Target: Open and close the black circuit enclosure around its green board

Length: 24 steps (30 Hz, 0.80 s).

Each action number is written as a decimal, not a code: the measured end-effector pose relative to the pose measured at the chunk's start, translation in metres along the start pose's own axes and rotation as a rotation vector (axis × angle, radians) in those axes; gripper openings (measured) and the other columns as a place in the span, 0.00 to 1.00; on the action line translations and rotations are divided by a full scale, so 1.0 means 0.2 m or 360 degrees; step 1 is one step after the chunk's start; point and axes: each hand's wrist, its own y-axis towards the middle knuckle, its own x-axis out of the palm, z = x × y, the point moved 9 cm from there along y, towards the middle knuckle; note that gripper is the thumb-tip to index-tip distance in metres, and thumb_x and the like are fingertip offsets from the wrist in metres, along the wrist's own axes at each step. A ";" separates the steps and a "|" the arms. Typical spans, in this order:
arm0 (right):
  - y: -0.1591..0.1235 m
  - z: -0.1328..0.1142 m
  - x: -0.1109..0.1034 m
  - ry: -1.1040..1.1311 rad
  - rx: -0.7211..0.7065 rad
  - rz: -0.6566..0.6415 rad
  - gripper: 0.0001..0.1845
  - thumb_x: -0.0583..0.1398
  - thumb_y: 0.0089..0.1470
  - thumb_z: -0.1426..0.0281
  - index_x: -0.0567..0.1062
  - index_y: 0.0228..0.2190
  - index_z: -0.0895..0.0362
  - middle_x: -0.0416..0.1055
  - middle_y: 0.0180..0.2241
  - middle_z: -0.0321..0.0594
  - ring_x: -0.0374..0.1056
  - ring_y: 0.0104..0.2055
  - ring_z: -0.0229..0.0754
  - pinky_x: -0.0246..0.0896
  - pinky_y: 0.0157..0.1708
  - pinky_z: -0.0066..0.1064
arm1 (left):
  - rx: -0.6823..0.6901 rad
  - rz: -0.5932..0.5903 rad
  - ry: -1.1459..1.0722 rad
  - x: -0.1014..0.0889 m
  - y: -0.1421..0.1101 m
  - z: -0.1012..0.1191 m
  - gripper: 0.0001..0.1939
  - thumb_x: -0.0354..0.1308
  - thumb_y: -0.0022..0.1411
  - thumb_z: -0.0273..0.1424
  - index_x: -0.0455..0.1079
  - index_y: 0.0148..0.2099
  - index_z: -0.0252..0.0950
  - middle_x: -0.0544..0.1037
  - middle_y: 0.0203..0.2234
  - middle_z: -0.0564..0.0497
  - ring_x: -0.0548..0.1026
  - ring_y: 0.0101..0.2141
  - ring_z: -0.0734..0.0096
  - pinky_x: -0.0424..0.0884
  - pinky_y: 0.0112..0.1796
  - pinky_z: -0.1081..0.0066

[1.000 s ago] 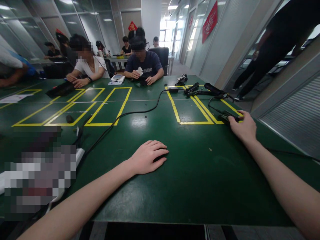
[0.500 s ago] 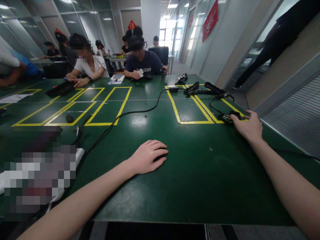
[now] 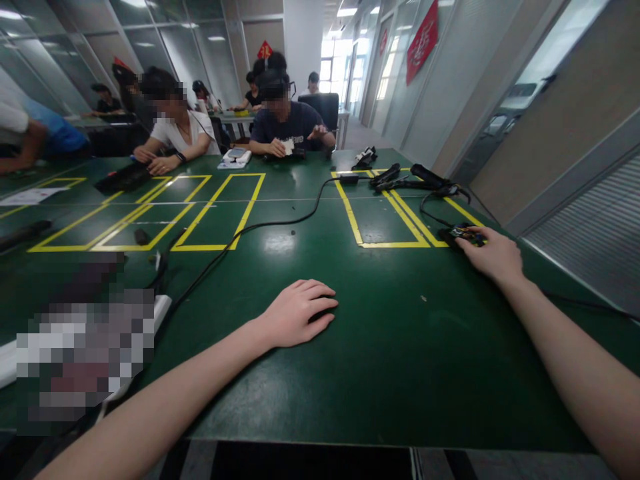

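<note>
My left hand lies palm down on the green tabletop, fingers loosely stretched, holding nothing. Far to the right, my right hand grips a small dark electronic piece with colourful bits on its top. Its thumb lies along the near side, and the other fingers are partly hidden behind the piece. A thin black cable runs from this piece to a bundle of black straps and parts farther back on the table.
A long black cable crosses the table past yellow tape outlines. At left lies a white-edged object, mostly pixelated. Across the table sit two people, one holding a pale item. A wall and doorway stand at right.
My right hand's fingers, spread out before, have come down around the dark electronic piece. My left hand stays put. The figure in the right doorway is gone, and a person opposite has raised a hand.
</note>
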 end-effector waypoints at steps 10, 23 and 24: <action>-0.15 -0.29 0.16 0.0185 -0.0330 -0.0315 0.22 0.69 0.43 0.62 0.80 0.42 0.55 0.80 0.40 0.46 0.75 0.43 0.56 0.70 0.44 0.46 | -0.0005 -0.0005 -0.0018 0.00 0.00 0.00 0.14 0.54 0.75 0.34 0.78 0.55 0.38 0.81 0.53 0.44 0.78 0.55 0.58 0.75 0.55 0.56; -0.96 -0.92 0.12 0.0953 -0.1723 -0.1135 0.19 0.63 0.59 0.69 0.80 0.52 0.55 0.82 0.44 0.44 0.79 0.43 0.45 0.73 0.45 0.36 | 0.0058 0.0230 -0.0138 -0.08 0.00 0.02 0.28 0.62 0.68 0.45 0.68 0.64 0.37 0.77 0.58 0.38 0.75 0.58 0.52 0.71 0.59 0.52; -0.96 -0.92 0.12 0.0968 -0.1740 -0.1102 0.18 0.63 0.59 0.70 0.80 0.51 0.55 0.82 0.43 0.44 0.79 0.43 0.45 0.73 0.45 0.35 | 0.0039 0.0204 -0.0155 -0.08 0.00 0.01 0.28 0.63 0.67 0.45 0.68 0.63 0.37 0.77 0.57 0.38 0.76 0.58 0.52 0.71 0.59 0.52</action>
